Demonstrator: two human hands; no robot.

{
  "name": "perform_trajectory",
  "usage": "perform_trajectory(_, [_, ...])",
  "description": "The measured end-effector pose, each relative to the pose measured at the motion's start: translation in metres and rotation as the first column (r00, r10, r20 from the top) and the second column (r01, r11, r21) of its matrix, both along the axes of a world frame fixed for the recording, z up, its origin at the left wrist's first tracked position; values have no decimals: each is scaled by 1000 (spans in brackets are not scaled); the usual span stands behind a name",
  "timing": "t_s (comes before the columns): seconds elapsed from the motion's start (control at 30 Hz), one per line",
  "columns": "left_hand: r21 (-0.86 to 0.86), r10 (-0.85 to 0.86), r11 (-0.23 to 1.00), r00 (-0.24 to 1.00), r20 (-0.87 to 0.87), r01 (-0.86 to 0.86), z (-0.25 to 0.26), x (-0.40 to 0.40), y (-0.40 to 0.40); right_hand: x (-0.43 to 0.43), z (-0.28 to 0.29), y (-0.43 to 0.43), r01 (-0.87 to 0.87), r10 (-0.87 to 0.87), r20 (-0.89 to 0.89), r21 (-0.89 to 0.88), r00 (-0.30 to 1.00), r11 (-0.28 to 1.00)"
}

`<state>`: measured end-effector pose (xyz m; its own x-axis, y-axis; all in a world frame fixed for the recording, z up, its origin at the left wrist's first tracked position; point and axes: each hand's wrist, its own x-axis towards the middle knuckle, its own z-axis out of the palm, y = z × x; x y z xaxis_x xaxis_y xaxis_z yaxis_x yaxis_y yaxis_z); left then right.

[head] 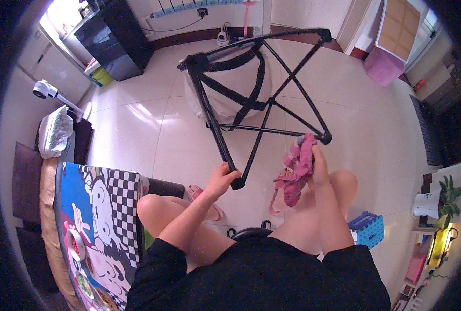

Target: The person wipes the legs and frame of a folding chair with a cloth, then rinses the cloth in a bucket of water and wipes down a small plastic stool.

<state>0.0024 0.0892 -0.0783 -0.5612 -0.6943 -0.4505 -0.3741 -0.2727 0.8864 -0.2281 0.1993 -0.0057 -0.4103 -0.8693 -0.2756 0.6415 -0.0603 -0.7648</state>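
Observation:
A black folding frame of thin tubes [211,112], perhaps a camp chair's, stands tilted before me with crossed legs and black webbing straps [230,91]. Whitish fabric [238,74] shows behind the straps. My left hand [219,182] is closed around a tube just above the frame's near corner foot [237,183]. Bunched in my right hand [319,167] is a pink cloth [301,161]. Its upper end is beside the frame's right corner joint [324,138]; whether they touch I cannot tell.
At my left is a table with a cartoon-print cover [123,198], bearing bowls of food [76,245]. A blue plastic step stool [366,229] stands by my right leg. Further off are a black cabinet [112,42], a small white camera [222,37] and a pink bin [384,68].

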Motion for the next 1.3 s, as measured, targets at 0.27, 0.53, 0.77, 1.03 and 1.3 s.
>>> perform_trajectory(0.27, [-550,140,831,927,348,81,-91,2,-25,15,-26,-2,-196,208,-96,121,974,973])
perform_trajectory(0.53, [-589,196,808,937,289,13,-150,-23,-66,38,0,-21,-235,242,-64,106,968,966])
perform_trajectory(0.77, [-699,79,680,925,372,223,-138,-59,-95,-39,4,-37,-122,325,-550,373,770,920])
perform_trajectory(1.03, [-615,41,759,927,373,214,-179,-82,-121,-135,-46,-67,84,273,-663,453,697,887])
perform_trajectory(1.3, [-454,31,884,956,291,109,-228,-141,-142,-94,-122,-113,-97,280,-452,387,847,917])
